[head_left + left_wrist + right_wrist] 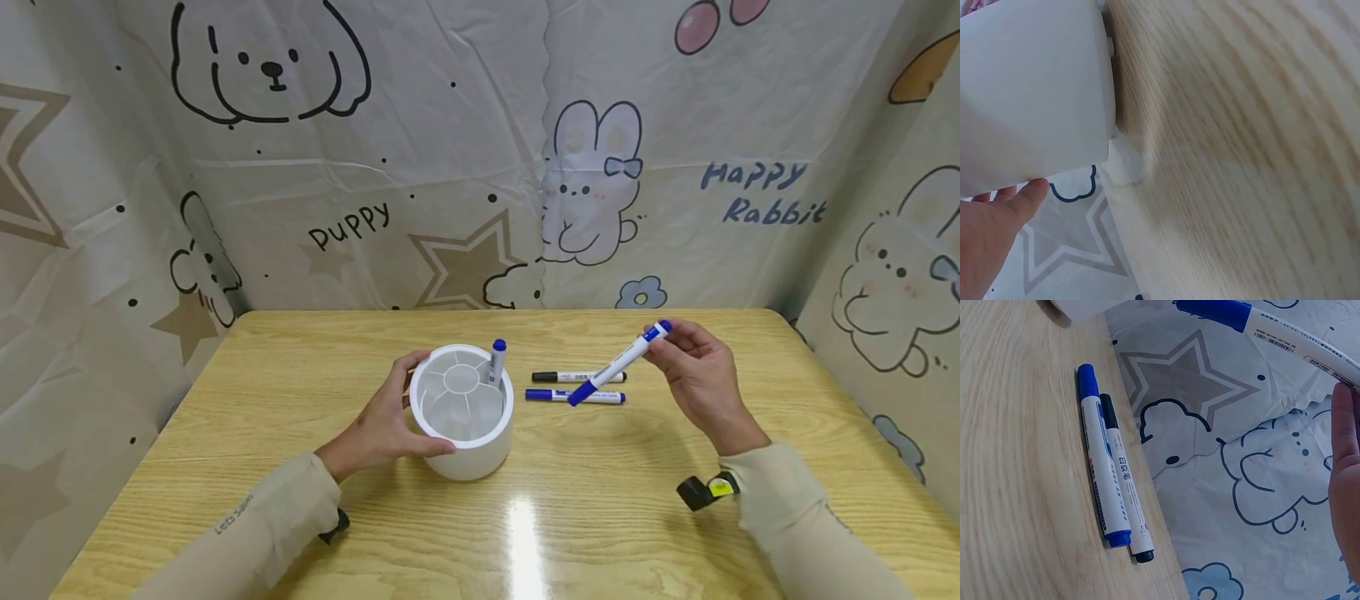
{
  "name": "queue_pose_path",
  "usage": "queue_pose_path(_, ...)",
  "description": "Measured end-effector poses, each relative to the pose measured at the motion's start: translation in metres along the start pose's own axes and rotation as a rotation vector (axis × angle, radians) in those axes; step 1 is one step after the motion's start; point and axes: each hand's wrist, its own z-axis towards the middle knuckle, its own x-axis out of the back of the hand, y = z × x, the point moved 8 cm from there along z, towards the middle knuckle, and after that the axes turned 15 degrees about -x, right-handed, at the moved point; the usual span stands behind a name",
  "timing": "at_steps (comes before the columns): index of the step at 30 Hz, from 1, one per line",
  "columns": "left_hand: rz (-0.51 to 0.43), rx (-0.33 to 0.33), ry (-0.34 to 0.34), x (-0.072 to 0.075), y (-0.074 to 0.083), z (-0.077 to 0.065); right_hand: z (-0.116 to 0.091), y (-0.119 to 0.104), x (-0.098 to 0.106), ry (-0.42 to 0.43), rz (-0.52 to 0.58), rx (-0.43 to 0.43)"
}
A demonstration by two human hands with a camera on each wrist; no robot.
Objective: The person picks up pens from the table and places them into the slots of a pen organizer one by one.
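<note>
My left hand (386, 417) grips a round white pen holder (468, 458), thumb at the front of the rim and fingers around the far left side. Clear dividers split its inside into several compartments. One blue-ended marker (497, 362) stands in a compartment at the right. In the left wrist view the holder's white wall (1035, 94) rises above the fingers. To the right, my right hand (701, 375) pinches another blue-capped marker (618, 364) near its end, tilted above the table, cap pointing down and left. The right wrist view shows this marker (1300, 340) at the top.
Between holder and right hand, a black-capped marker (546, 377) and a blue-capped marker (551, 395) lie side by side on the wooden table (600, 517). A printed cloth (465, 167) hangs behind the table's back edge and along both sides.
</note>
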Motion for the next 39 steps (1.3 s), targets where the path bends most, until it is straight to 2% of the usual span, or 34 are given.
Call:
queue_pose_path(9,0.015,-0.003,0.009,0.0,0.001,0.0,-0.001,-0.003,-0.011,-0.012,0.006,0.04)
queue_pose_path(18,0.032,-0.008,0.019,-0.001,0.001,0.0,0.001,-0.003,-0.025,-0.096,0.072,0.069)
queue_pose_path(29,0.051,-0.005,0.021,-0.001,0.002,0.0,0.003,-0.002,-0.032,-0.066,0.06,0.056)
queue_pose_path(39,0.046,0.01,0.018,-0.001,0.001,-0.001,0.005,-0.003,-0.043,-0.097,0.051,0.069)
